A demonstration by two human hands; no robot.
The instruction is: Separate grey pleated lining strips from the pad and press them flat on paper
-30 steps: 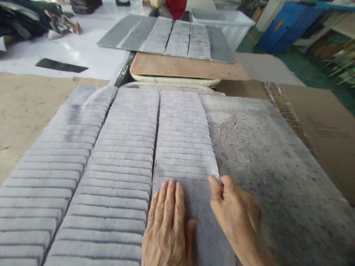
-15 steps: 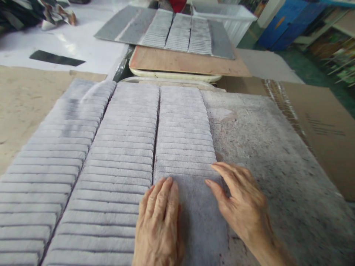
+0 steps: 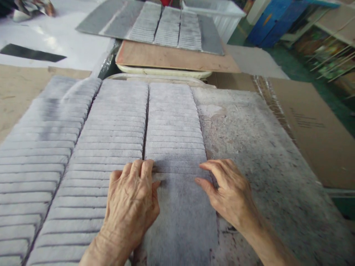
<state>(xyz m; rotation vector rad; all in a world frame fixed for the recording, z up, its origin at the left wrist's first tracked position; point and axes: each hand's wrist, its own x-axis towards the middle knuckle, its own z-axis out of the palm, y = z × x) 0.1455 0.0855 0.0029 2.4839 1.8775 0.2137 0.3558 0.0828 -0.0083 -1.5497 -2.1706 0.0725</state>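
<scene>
Grey, fabric-like pieces lie overlapped in long rows, each with a stepped front edge. At the near end of the right row, a smooth grey sheet stretches toward me. My left hand rests at the left side of this row, partly over the middle row; its fingers are bent and its thumb stands apart from them. At the row's right side my right hand has thumb and fingers spread, with the tips at the edge of the pieces. Neither hand visibly lifts anything.
The rows lie on a speckled grey board. Beyond it, a wooden board and a grey board carry more rows. Cardboard lies on the right; a white plastic bin and blue cabinet stand behind.
My left hand has moved left and up from the sheet to the row's left side, its fingers now bent. My right hand stays at the right edge. The view has shifted slightly.
</scene>
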